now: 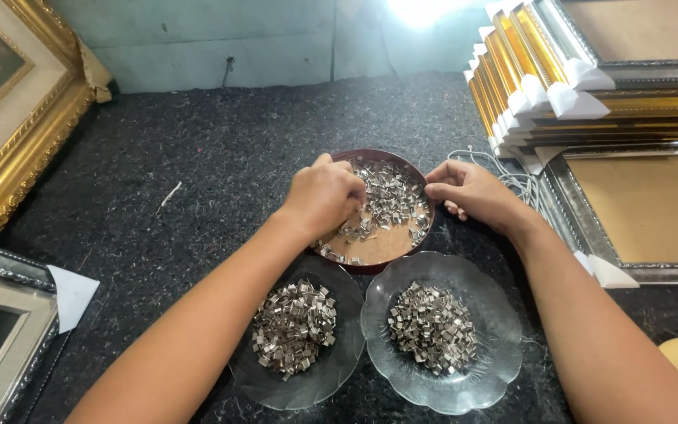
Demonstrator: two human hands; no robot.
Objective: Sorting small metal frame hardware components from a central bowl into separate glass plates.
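Small silver metal clips (390,200) fill the round dark-red tray (425,235); my left hand (323,196) curls in picking some, grip hidden, while my right hand (472,192) pinches the rim, steadying it.

Lighting uneven; picture sharp at centre, overexposed at far edge.

A strong white light (421,9) at the far wall burns out to pure glare. It throws bright highlights on the stacked gold frames (527,71) at far right and glints on the glass dishes (496,345) near the camera. The dark felt table (198,157) stays dim. Straight edges bow slightly toward the corners.
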